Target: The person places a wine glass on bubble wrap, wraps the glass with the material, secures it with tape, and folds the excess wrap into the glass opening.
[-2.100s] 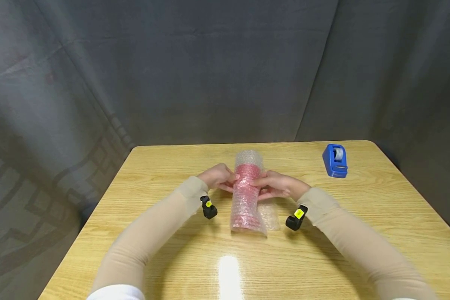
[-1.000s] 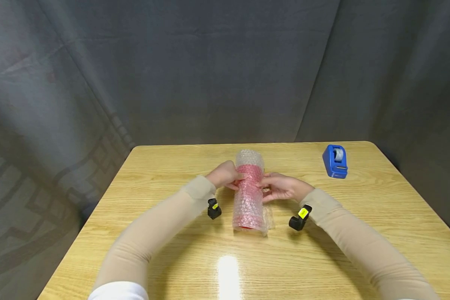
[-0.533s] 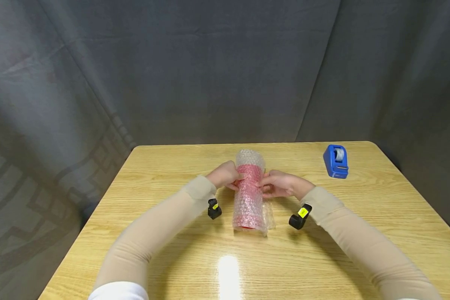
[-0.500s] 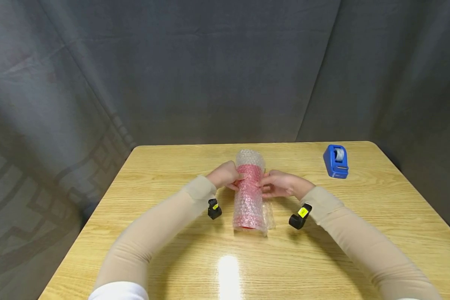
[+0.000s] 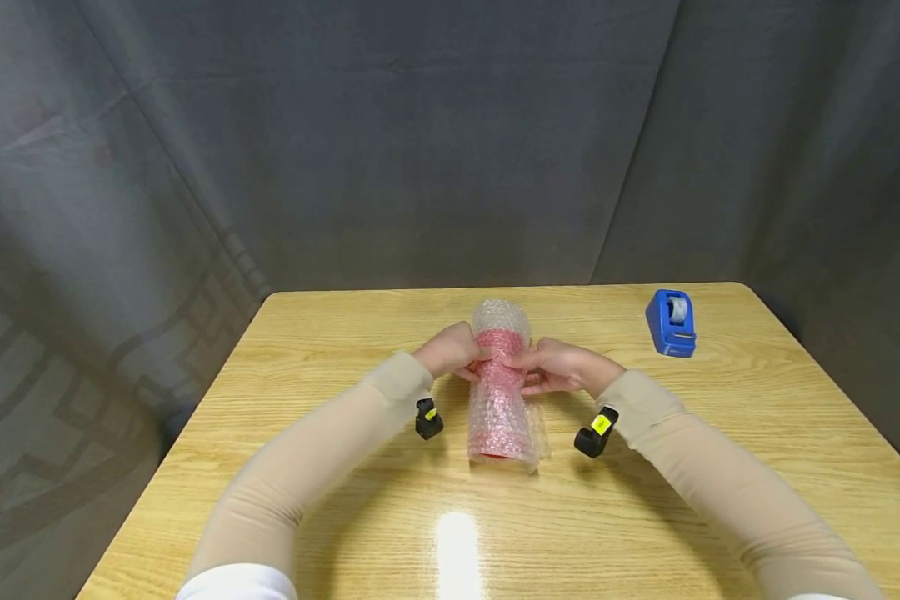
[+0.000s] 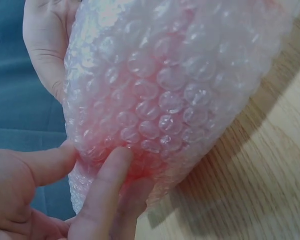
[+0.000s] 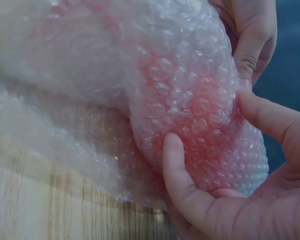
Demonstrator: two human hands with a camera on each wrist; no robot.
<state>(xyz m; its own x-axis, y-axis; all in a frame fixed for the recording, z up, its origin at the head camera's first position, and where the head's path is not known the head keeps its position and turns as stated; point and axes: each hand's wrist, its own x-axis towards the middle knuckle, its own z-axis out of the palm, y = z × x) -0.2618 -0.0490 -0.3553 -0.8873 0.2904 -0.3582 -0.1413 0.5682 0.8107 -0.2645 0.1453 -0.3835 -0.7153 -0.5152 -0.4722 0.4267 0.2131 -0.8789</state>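
Bubble wrap (image 5: pixel 499 312) goes round a red thing (image 5: pixel 501 340) that we make out through the plastic, and the roll (image 5: pixel 497 421) they form lies on the table (image 5: pixel 345 333) between our left hand (image 5: pixel 452 348) and our right hand (image 5: pixel 564 367), its near end towards us. As we judge it, the wrapping is well along: we see the red through bubbles along most of its length, and at the far end the plastic reaches past it. Some work seems left, though. A loose flap (image 5: pixel 537 429) lies along the right side of the roll, not wound up, and we see no tape holding anything. The blue tape dispenser (image 5: pixel 671 325) sits well apart, towards the far right of the table, with neither hand at it, so we take fastening to be a step not yet done.

Our left hand grasps the roll from the left, its fingers (image 6: pixel 106 187) bent against the bubbles, the thumb parted from them and touching the plastic too. Our right hand grasps it from the right, thumb and fingers (image 7: pixel 177 167) a little spread with plastic between them, one fingertip against the bubbles. How hard either squeezes, we cannot tell.
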